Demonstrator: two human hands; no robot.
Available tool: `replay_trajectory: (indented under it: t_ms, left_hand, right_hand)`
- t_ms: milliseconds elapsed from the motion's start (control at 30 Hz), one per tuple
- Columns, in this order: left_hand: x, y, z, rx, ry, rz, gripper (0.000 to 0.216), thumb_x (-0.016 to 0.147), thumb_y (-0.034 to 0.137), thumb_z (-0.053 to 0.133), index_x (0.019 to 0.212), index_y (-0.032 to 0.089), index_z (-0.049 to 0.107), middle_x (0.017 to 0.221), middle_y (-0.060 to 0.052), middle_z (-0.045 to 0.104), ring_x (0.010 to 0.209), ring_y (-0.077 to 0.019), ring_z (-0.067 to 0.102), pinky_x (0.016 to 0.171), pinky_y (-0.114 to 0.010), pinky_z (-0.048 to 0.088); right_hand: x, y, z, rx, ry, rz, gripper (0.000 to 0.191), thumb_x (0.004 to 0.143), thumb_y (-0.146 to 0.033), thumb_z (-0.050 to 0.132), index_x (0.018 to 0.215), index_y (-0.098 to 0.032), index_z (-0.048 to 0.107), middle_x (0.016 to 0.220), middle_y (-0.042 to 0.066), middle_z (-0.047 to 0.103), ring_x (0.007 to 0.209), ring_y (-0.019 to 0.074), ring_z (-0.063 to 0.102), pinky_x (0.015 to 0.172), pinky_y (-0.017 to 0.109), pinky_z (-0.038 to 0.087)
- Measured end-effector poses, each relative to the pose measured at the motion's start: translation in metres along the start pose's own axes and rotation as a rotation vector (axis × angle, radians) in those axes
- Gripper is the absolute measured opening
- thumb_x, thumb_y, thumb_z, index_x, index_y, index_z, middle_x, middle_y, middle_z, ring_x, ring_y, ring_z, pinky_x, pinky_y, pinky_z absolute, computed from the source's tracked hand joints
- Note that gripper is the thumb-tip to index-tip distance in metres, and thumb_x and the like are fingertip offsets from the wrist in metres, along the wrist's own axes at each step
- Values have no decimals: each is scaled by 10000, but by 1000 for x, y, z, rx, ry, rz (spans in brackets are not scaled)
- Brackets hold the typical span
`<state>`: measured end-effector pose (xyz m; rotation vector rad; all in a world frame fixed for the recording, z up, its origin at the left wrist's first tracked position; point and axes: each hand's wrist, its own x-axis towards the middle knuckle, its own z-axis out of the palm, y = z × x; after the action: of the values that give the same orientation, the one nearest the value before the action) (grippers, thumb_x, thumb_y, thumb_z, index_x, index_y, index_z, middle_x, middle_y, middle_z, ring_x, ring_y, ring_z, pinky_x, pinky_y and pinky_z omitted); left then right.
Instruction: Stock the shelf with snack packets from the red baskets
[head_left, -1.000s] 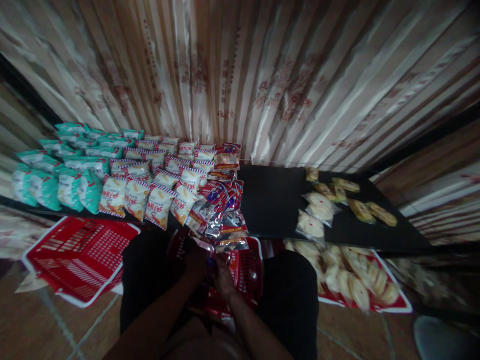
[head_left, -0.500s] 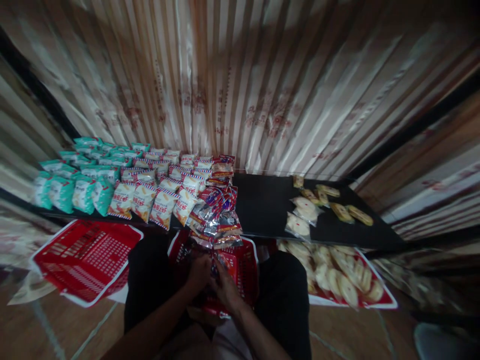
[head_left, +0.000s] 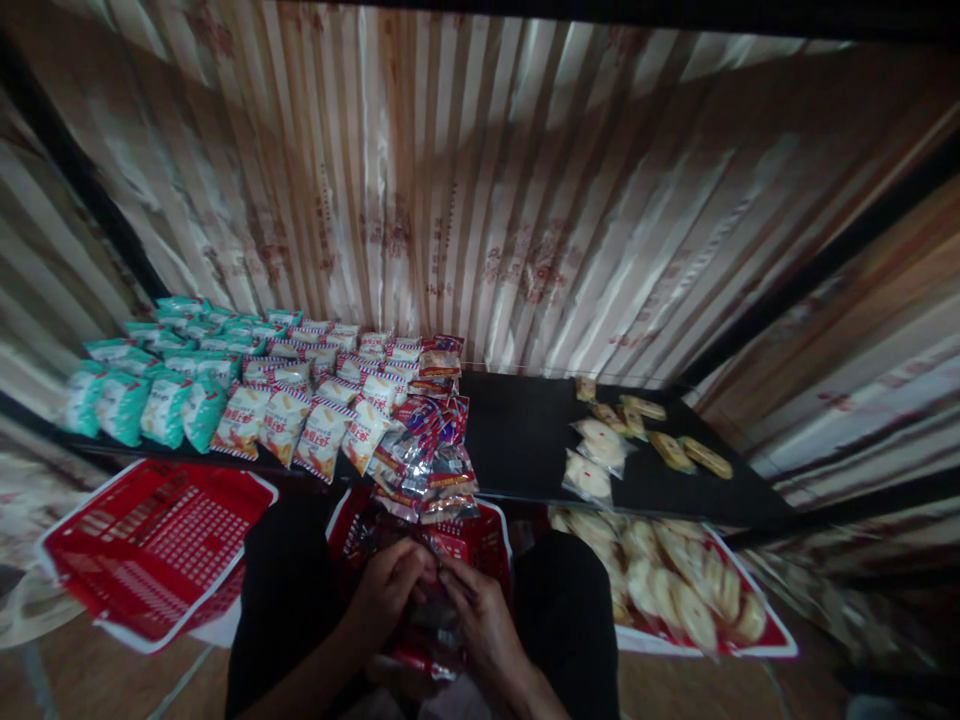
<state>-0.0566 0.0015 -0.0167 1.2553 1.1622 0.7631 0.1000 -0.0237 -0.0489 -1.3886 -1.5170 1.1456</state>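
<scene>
Where the frame's bottom centre shows them together, left hand (head_left: 386, 585) and right hand (head_left: 486, 622) both curl closed around a packet (head_left: 439, 612), above the red basket (head_left: 491, 535), just below the shelf (head_left: 517, 440)

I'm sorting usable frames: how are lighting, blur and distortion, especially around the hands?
Head view: dim overall; the left hand and right hand sit in shadow over the red basket, so what they hold is unclear. Head view: glare on the silver packets; wide-angle distortion bends the black shelf and smears the striped curtain toward the edges.
</scene>
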Motion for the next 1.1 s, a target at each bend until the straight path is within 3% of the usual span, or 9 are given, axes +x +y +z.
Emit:
replay_trajectory:
  t_ms: [133,233,367,500,733,800,933,1100]
  left_hand:
    - [1,7,-6,202,197,254,332,828,433,414,949,184,597,996,-97,634,859,-191,616,702,-276,515]
    - [8,5,-5,371,304,388,360,807,361,463,1107,196,576,1241,-121,518,1128,-248,505,927,-377,449]
    - [25,0,-1,402,355,320,470,756,329,524,1207,194,527,1326,-115,444,1229,-262,417,1025,-420,365]
    - [47,0,2,278,389,262,352,761,286,507,1090,207,603,1207,-84,536,1160,-226,481,1018,-395,378]
    - [87,17,-11,288,508,250,311,775,276,509,1043,168,624,1207,-108,512,1089,-218,532,956,-357,437]
    - [96,24,-14,370,519,260,303,798,243,479,1044,150,627,1242,-123,494,1150,-232,491,995,-370,402]
    - [110,35,-16,531,492,302,342,816,217,445,1110,130,599,1341,-139,421,1250,-255,392,1045,-398,342]
    - [120,36,-13,700,476,371,404,840,273,430,1194,113,542,1397,-143,377,1307,-280,305,1076,-443,288]
  right_hand:
    - [24,-24,-11,-20,155,31,372,810,-491,497,928,-182,668,850,82,713,772,229,664,717,329,527]
    - [49,-41,-22,-52,239,4,378,801,-486,510,981,-178,634,861,73,711,778,224,660,727,326,520]
    - [83,-58,-33,-90,271,-11,360,816,-467,479,988,-175,602,889,72,704,788,212,656,713,309,513]
    - [110,-60,-38,-159,300,-14,350,799,-458,488,961,-165,590,865,74,699,770,207,655,706,303,506]
    - [136,-53,-34,-163,344,-122,635,796,-383,501,1361,-176,297,1211,99,580,1044,205,586,902,347,453]
    - [144,-54,-33,-214,378,-161,592,782,-349,510,1328,-167,369,1251,108,546,1096,214,550,948,366,421]
    - [164,-57,-35,-335,419,-212,356,774,-302,489,1062,-137,616,1071,128,622,1012,230,574,919,377,434]
    - [188,-54,-37,-422,449,-211,341,782,-263,468,1028,-96,636,1045,156,617,978,236,579,891,374,452]
